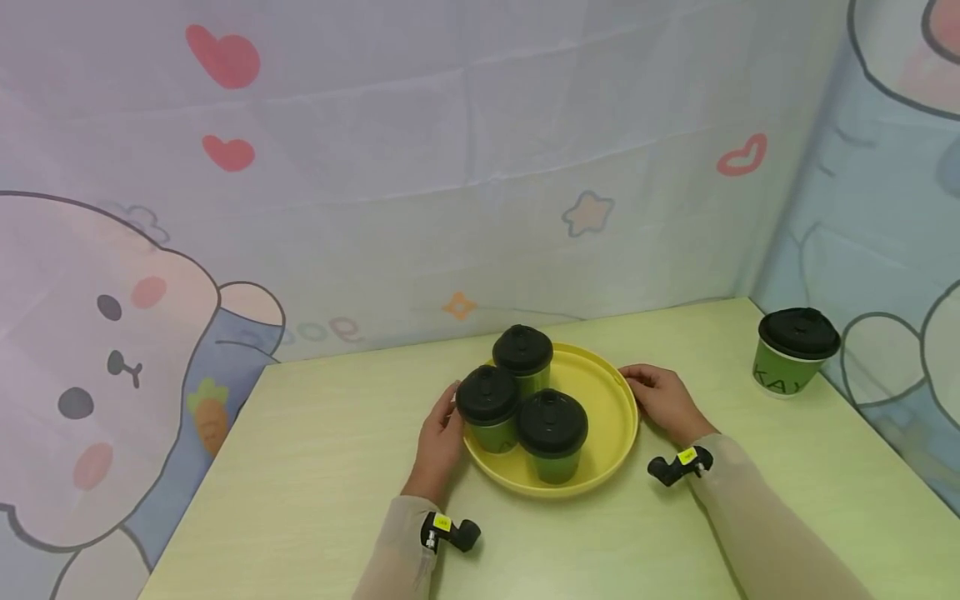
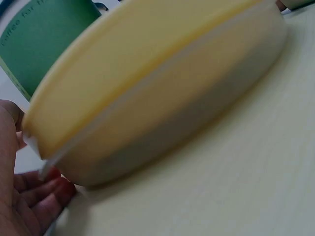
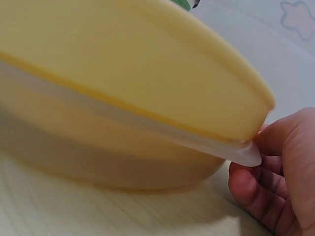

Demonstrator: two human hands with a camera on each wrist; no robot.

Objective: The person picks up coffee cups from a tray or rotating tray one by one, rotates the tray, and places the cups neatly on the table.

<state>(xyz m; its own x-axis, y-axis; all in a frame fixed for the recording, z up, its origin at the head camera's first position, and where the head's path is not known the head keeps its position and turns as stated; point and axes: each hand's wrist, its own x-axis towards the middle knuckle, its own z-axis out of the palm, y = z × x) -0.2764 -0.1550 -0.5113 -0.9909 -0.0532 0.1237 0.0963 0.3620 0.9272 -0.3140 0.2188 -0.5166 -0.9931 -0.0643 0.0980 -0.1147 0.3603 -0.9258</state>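
A round yellow tray (image 1: 606,408) lies on the table between the two hands. On its left half stand three green paper cups with black lids: a rear cup (image 1: 522,350), a left cup (image 1: 489,398) and a front cup (image 1: 552,425). My left hand (image 1: 438,446) grips the tray's left edge, its fingertips (image 2: 63,189) tucked below a pale tab there. Opposite, my right hand (image 1: 666,402) pinches a matching tab (image 3: 248,153) between thumb and fingers. Seen from the wrists, the tray has a deep side wall standing close over the table.
Another lidded green cup (image 1: 787,367) stands by itself at the table's right edge, near the side cloth. A patterned cloth (image 1: 420,183) hangs behind the pale table (image 1: 330,467). A strapped-on camera (image 1: 448,532) sits on the left wrist, another (image 1: 681,465) on the right.
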